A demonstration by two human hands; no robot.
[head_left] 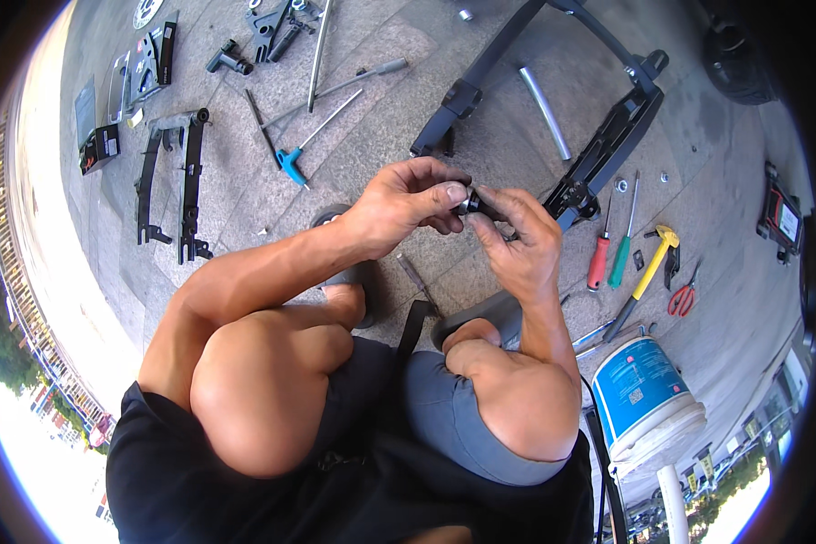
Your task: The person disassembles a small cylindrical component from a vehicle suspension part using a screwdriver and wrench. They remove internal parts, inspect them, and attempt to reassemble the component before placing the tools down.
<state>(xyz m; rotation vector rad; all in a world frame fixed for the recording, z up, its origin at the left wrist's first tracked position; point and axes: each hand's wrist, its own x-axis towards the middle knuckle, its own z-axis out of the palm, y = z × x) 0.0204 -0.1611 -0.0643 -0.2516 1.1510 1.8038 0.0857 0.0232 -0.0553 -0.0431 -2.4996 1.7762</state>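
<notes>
Above my knees, both hands meet at a small black and silver round part [471, 201]. My left hand [399, 207] pinches its silver end between thumb and fingers. My right hand [526, 240] grips the black side with thumb and forefinger, and its other fingers curl beneath. Much of the part is hidden by the fingers, so its exact kind does not show. Just beyond my hands lies a large black metal frame [607, 140]. A silver tube [545, 113] rests on the ground inside that frame.
On the paving to the left lie a smaller black fork-shaped frame [193, 172], a blue-handled hex key [290, 166] and a long rod [319, 54]. To the right are a red screwdriver [598, 261], a green screwdriver [620, 261], a yellow hammer [649, 267], red-handled pliers [683, 300] and a bucket [639, 390].
</notes>
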